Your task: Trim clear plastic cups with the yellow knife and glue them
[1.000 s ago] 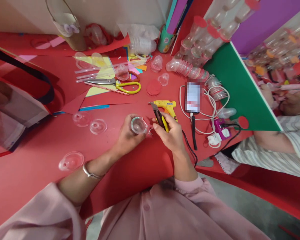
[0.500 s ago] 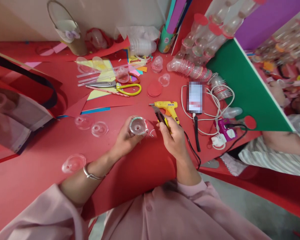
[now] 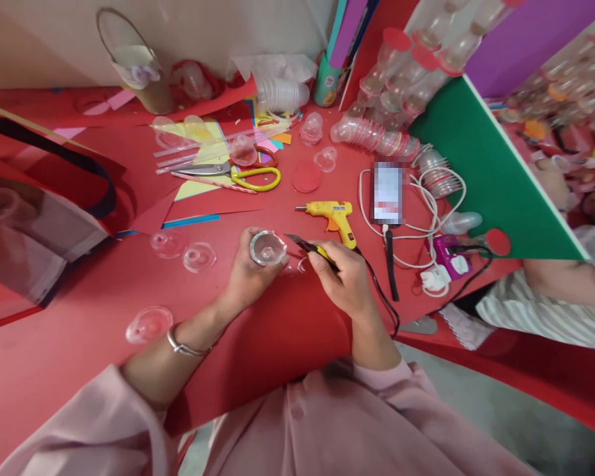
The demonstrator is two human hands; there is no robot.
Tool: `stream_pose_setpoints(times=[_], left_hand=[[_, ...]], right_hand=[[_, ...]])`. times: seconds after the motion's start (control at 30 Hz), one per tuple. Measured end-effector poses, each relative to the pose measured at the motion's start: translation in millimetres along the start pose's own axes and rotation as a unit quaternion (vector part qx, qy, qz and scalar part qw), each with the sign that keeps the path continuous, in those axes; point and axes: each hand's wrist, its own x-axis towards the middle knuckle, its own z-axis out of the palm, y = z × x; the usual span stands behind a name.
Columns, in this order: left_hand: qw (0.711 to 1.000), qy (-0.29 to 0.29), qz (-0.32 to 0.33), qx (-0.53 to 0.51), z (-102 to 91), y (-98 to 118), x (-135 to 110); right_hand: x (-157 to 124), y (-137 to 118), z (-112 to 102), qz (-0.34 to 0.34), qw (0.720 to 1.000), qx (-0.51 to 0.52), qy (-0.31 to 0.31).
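My left hand is wrapped round a small clear plastic cup, its round mouth facing up toward me and its rim partly whitish and red. In my right hand is a utility knife with a black and yellow handle. Its blade points left, close to the cup's right rim; whether it touches cannot be made out. Small pale shavings lie on the red table between the hands. Just beyond the knife rests a yellow glue gun.
Scissors and clear straws lie at the back left. Clear plastic domes sit left of my hands. A phone, white cables and a purple power strip are at right, beside a green divider. Another person's striped sleeve shows beyond.
The knife has swung from pointing up and away to pointing left, its blade now nearer the cup's rim. My left hand and the cup have shifted slightly left.
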Motion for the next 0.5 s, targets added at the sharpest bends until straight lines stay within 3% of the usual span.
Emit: stream_pose_setpoints(times=[0.2, 0.4, 0.5], left_hand=[[0.999, -0.003, 0.042, 0.034, 0.5, -3, 1], [0.998, -0.050, -0.013, -0.041, 6.8, 4, -6], [0.999, -0.043, 0.009, -0.011, 6.4, 2, -9]], right_hand=[[-20, 2, 3, -0.029, 0.995, -0.100, -0.002], [-24, 17, 10, -0.087, 0.992, -0.088, -0.007], [-25, 22, 8, -0.099, 0.992, -0.083, 0.009]])
